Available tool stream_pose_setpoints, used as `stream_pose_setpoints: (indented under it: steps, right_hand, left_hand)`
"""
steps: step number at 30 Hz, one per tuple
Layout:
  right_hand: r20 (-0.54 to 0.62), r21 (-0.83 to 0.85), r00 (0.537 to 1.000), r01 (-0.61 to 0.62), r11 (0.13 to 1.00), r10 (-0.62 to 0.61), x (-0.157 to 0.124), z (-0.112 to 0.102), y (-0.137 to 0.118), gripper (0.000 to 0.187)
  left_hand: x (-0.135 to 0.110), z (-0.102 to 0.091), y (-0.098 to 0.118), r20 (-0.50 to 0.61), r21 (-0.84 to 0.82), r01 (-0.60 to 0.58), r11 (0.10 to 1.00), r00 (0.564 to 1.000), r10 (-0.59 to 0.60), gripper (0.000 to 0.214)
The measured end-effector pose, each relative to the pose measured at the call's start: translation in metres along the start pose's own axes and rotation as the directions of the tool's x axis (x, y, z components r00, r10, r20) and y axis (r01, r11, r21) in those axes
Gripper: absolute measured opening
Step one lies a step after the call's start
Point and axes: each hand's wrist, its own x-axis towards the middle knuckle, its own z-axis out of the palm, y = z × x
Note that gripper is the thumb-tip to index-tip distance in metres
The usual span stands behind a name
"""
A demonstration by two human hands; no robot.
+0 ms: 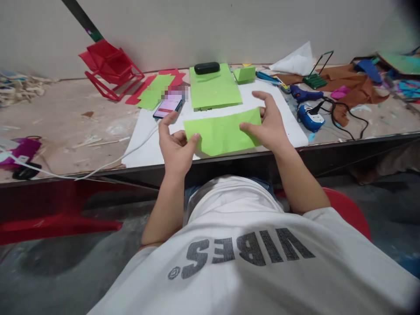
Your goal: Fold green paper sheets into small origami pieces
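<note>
A folded light-green paper [223, 133] lies over a white sheet [282, 118] at the table's near edge. My left hand [175, 146] pinches its left end, thumb on top and fingers curled underneath. At the paper's right end, my right hand [267, 122] holds it with the thumb pressed on the surface and the fingers arched above the upper corner. A stack of green sheets [215, 89] lies just behind, with a black case [206, 68] resting on its far edge.
A phone [169, 105] on a white cable lies left of the green stack, beside red and green paper scraps [154, 89]. A red paper chair model [110, 65] stands at the back left. At the right lie a glue gun [306, 94], a blue device [310, 118], black cords and brown cloth [356, 85].
</note>
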Motion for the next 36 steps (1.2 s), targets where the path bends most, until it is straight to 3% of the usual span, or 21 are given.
stream_pose_setpoints:
  steps: [3, 5, 7, 9, 12, 15, 18, 20, 23, 25, 29, 32, 36]
  right_hand:
    - [-0.074, -0.139, 0.997, -0.002, 0.990, -0.008, 0.008, 0.009, 0.002, 0.088]
    - [-0.025, -0.218, 0.997, 0.065, 0.974, -0.072, 0.004, 0.018, -0.011, 0.073]
    - [0.177, -0.176, 0.971, 0.192, 0.965, -0.161, -0.006, 0.027, -0.027, 0.060]
    - [0.387, -0.094, 0.899, 0.259, 0.961, -0.204, -0.015, 0.034, -0.040, 0.052]
    - [0.525, -0.090, 0.840, 0.219, 0.971, -0.141, -0.021, 0.037, -0.048, 0.049]
    - [0.521, -0.147, 0.849, 0.190, 0.971, -0.087, -0.017, 0.032, -0.044, 0.046]
    - [0.527, -0.133, 0.840, 0.230, 0.964, -0.128, -0.012, 0.027, -0.038, 0.040]
    - [0.545, -0.092, 0.823, 0.249, 0.964, -0.161, -0.012, 0.026, -0.034, 0.038]
    - [0.561, -0.018, 0.802, 0.259, 0.966, -0.205, -0.013, 0.026, -0.030, 0.033]
    - [0.554, 0.023, 0.797, 0.275, 0.961, -0.241, -0.014, 0.026, -0.029, 0.028]
    - [0.474, 0.028, 0.835, 0.302, 0.953, -0.279, -0.016, 0.027, -0.025, 0.018]
    - [0.417, -0.004, 0.876, 0.267, 0.964, -0.241, -0.017, 0.028, -0.020, 0.025]
    - [0.467, 0.000, 0.861, 0.227, 0.974, -0.200, -0.016, 0.024, -0.011, 0.030]
  left_hand:
    - [-0.004, -0.006, 0.002, 0.031, 0.162, 0.053, 0.985, 0.998, -0.059, 0.082]
    - [-0.008, -0.005, 0.005, 0.043, 0.250, 0.099, 0.963, 0.993, -0.113, 0.060]
    - [-0.008, -0.004, 0.005, 0.104, 0.277, 0.142, 0.950, 0.979, -0.176, 0.036]
    - [-0.005, -0.006, 0.005, 0.198, 0.243, 0.169, 0.955, 0.955, -0.220, 0.026]
    - [-0.004, -0.017, 0.007, 0.351, 0.193, 0.149, 0.970, 0.913, -0.210, 0.044]
    - [-0.008, -0.029, 0.011, 0.457, 0.238, 0.063, 0.969, 0.873, -0.168, 0.059]
    - [-0.012, -0.036, 0.014, 0.480, 0.362, -0.112, 0.926, 0.873, -0.082, 0.050]
    - [-0.011, -0.037, 0.015, 0.472, 0.473, -0.305, 0.826, 0.880, 0.054, 0.046]
    - [-0.002, -0.035, 0.020, 0.517, 0.613, -0.521, 0.594, 0.833, 0.197, 0.044]
    - [0.008, -0.032, 0.025, 0.616, 0.614, -0.607, 0.505, 0.768, 0.175, 0.038]
    - [0.022, -0.017, 0.032, 0.780, 0.531, -0.708, 0.466, 0.623, 0.058, 0.027]
    - [0.019, -0.004, 0.033, 0.799, 0.553, -0.741, 0.381, 0.601, 0.007, 0.018]
    - [0.005, 0.008, 0.032, 0.790, 0.553, -0.760, 0.342, 0.609, 0.075, 0.027]
